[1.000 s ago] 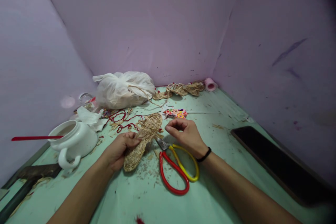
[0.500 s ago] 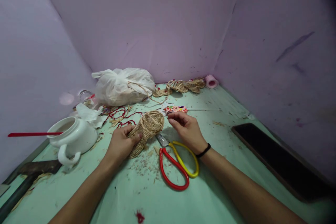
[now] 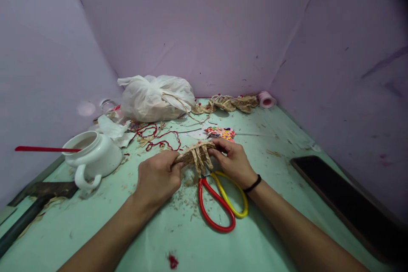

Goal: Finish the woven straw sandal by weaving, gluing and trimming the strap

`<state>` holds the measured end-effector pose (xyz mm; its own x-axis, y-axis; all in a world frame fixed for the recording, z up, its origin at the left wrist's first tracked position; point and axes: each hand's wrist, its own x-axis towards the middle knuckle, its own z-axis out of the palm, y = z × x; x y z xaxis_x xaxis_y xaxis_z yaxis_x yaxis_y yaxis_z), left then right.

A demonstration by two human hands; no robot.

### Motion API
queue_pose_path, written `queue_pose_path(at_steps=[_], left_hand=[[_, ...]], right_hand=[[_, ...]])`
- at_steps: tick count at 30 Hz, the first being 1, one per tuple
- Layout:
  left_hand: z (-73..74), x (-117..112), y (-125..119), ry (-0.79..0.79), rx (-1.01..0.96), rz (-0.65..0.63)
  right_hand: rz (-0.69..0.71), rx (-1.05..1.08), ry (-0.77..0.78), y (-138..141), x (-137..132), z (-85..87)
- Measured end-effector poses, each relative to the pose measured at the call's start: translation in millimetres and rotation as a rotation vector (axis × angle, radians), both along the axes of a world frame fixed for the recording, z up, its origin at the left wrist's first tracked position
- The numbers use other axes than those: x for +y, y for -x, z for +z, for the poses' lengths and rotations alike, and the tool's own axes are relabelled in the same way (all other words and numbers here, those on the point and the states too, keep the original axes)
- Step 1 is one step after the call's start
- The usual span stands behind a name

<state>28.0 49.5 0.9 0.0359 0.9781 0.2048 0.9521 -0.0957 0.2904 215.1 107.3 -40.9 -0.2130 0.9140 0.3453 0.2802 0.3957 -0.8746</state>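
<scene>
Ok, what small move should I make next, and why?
Perhaps raise the woven piece a little: your left hand and right hand hold opposite ends, and in this view it hides most of the blades of the scissors.

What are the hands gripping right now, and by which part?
The left hand holds the tan, woven-straw piece with pale braided strips by its left end; the right hand holds its right end between thumb and fingers.

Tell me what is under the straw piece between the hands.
Scissors, partly: the red and yellow handles and a little metal show. Scraps lie beside them. The straw piece covers the blades, so their tips and anything else there cannot be seen.
</scene>
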Motion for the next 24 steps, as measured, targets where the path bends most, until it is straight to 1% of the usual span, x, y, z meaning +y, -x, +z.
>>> queue_pose_path(at_steps=[5,10,13,18,24], left_hand=[[2.0,5,0,0.116,0.082,-0.045],[9.9,10,-5,0.241,0.146,-0.012],[15.9,16,-10,0.293,0.178,-0.020],[19.8,27,-16,0.358,0.141,-0.076],[17.9,31,-14,0.347,0.067,-0.123]], right_hand=[[0.053,-0.031,0.036,-3,2,-0.2],[0.169,-0.062,0.086,-1,3,-3.9],[0.180,-0.137,0.075,-1,4,-3.9],[0.180,-0.255,0.040,-2,3,2.5],[0.260,-0.345,0.006,-6,1,8.6]])
